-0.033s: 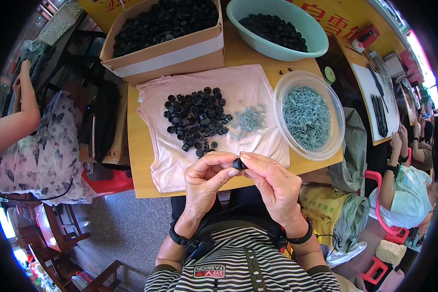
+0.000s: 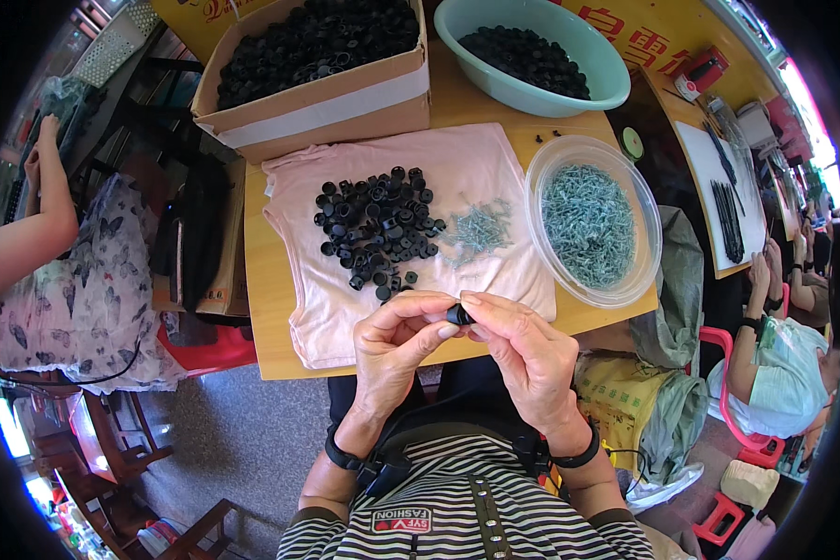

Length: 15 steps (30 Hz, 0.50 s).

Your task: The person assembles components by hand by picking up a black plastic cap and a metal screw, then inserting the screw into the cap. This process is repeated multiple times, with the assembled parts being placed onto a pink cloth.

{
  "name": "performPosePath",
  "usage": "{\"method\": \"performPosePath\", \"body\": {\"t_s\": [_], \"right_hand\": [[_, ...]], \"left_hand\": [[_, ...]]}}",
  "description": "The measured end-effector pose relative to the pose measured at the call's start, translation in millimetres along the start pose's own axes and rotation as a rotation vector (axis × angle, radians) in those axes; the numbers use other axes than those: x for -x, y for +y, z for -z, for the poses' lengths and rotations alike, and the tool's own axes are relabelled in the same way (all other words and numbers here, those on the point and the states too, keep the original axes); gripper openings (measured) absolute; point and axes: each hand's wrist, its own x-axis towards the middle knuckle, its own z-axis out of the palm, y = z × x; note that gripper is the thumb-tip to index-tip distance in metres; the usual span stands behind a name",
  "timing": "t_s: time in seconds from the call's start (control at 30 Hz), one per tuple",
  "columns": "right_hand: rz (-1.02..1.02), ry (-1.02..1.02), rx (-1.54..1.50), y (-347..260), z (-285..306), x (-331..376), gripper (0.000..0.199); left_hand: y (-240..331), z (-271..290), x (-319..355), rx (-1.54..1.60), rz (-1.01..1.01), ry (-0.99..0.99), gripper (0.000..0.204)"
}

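Left hand [image 2: 387, 341] and right hand [image 2: 529, 353] both have fingertips pinched on a little black plastic cap [image 2: 456, 315], by the pink cloth's near edge [image 2: 322, 350].

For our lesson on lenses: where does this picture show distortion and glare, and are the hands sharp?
Head view: a wooden chair at lower left looks skewed; a bright strip at far right washes out; left hand and right hand look fairly sharp.
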Motion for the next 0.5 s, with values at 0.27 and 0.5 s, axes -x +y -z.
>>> {"method": "performPosePath", "body": {"t_s": [0.27,0.5], "right_hand": [[-0.038,-0.012,-0.023,4.9,-0.6,-4.2,0.027],[0.051,-0.033,0.122,5.1,-2.4,-7.4,0.036]], "left_hand": [[-0.7,0.1,-1.1,0.004,0.023,-0.032,0.025],[5.4,-7.0,1.4,0.041,0.126,0.089,0.022]]}}
